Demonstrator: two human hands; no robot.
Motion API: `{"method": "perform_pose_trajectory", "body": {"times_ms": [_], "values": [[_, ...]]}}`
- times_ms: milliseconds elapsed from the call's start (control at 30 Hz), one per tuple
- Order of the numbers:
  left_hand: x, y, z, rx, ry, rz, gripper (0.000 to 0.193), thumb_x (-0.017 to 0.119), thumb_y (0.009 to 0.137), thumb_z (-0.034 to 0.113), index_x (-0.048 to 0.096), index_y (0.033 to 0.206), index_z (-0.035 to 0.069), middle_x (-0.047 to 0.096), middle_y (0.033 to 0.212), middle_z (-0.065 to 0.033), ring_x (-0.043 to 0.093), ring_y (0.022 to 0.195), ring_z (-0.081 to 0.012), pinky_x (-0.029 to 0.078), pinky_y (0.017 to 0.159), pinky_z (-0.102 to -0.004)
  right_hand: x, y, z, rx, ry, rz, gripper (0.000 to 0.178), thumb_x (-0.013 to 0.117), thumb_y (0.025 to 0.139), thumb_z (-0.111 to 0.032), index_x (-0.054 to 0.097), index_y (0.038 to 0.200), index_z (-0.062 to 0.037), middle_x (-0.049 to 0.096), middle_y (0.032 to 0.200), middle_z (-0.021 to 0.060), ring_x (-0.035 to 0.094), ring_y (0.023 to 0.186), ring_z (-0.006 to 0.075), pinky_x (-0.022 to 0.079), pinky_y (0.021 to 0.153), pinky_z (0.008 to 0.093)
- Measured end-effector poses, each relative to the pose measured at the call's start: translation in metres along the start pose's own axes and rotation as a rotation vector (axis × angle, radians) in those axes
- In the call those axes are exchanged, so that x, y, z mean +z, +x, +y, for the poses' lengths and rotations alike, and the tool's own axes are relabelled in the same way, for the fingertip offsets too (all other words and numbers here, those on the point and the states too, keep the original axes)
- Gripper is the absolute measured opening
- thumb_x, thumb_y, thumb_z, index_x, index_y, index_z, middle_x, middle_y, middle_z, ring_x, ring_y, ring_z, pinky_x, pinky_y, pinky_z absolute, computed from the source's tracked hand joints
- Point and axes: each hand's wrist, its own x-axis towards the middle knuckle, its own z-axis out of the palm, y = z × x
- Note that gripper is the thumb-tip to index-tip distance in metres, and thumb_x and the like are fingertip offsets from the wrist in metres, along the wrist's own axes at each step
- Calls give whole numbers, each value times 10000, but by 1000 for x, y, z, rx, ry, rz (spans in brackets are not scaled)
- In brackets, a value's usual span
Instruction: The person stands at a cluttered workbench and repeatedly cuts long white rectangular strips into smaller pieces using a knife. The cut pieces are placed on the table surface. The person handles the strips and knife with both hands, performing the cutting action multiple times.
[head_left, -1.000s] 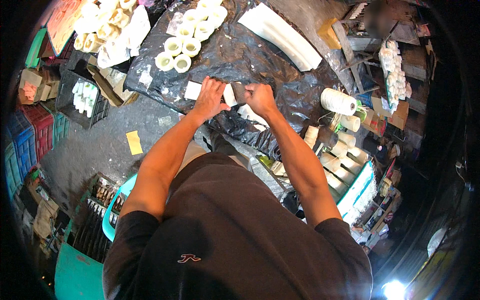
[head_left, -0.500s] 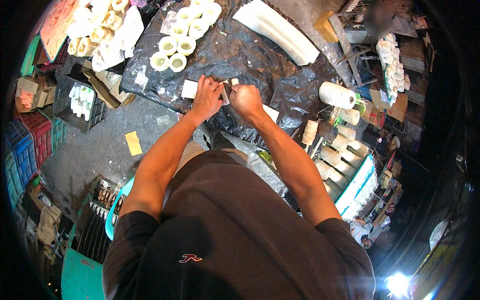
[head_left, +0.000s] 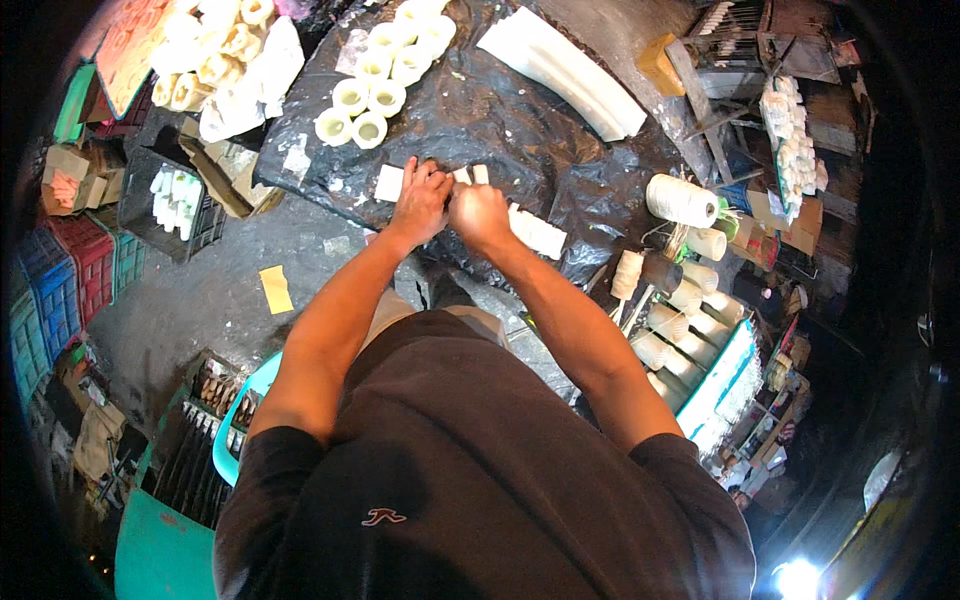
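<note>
My left hand (head_left: pixel 422 205) lies with fingers stretched out over a flat white slab (head_left: pixel 389 183), whose left end shows beside the fingers. Against it, my right hand (head_left: pixel 480 215) is closed in a fist; whatever it grips is hidden under the fingers. Small white pieces (head_left: pixel 471 175) show just beyond the right knuckles, and the join between them and the slab is covered by my hands. A second white slab (head_left: pixel 537 232) lies to the right of my right wrist. All rest on black plastic sheeting (head_left: pixel 470 110).
Hollow pale cylinders (head_left: pixel 368 128) stand in rows beyond my hands. A long white slab (head_left: pixel 565 75) lies at the far right. A string spool (head_left: pixel 682 200) and ribbed pale cylinders (head_left: pixel 668 322) are on the right. Crates (head_left: pixel 80 265) and a turquoise chair (head_left: pixel 228 450) are leftward.
My right hand has drawn nearer to me and leftward, against my left hand. The slab by my right wrist shows more. My left hand stays on its slab; the whole view shifts slightly.
</note>
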Motion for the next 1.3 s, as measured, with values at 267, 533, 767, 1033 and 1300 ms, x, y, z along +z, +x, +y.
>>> {"method": "perform_pose_trajectory", "body": {"times_ms": [267, 533, 767, 1033, 1300], "values": [[-51, -16, 7, -148, 50, -63, 765, 807, 784, 367, 516, 1413, 43, 572, 1262, -161, 449, 1331, -352, 238, 1174, -609, -70, -19, 48, 133, 285, 37, 252, 685, 810, -205, 768, 960, -21, 711, 964, 260, 711, 876, 409, 570, 835, 441], [-83, -28, 1, -801, -162, -168, 801, 789, 804, 446, 459, 1372, -13, 514, 1277, -227, 566, 1192, -415, 518, 953, -475, -36, -15, 11, 104, 89, -66, 195, 659, 820, -185, 747, 897, -29, 696, 850, 271, 689, 794, 466, 569, 803, 515], [-46, -7, -8, -321, -215, -174, 835, 812, 759, 162, 422, 1469, -37, 443, 1426, -244, 527, 1265, -442, 473, 1056, -458, -60, -26, 25, 145, 131, 26, 239, 677, 824, -183, 751, 979, -17, 701, 886, 277, 698, 820, 446, 560, 805, 507], [-32, -14, -21, -231, -338, -189, 817, 834, 753, 141, 474, 1472, -4, 425, 1422, -199, 570, 1192, -371, 484, 1039, -414, -49, -5, -28, 123, 223, 119, 187, 672, 817, -148, 733, 884, 16, 683, 779, 285, 695, 739, 449, 573, 755, 493], [-29, -9, -27, -212, -332, -216, 827, 837, 744, 98, 471, 1476, -11, 438, 1417, -215, 595, 1183, -351, 485, 1043, -404, -41, 9, -24, 139, 175, 39, 178, 678, 792, -141, 732, 865, 12, 691, 786, 275, 701, 748, 444, 580, 767, 491]]}}
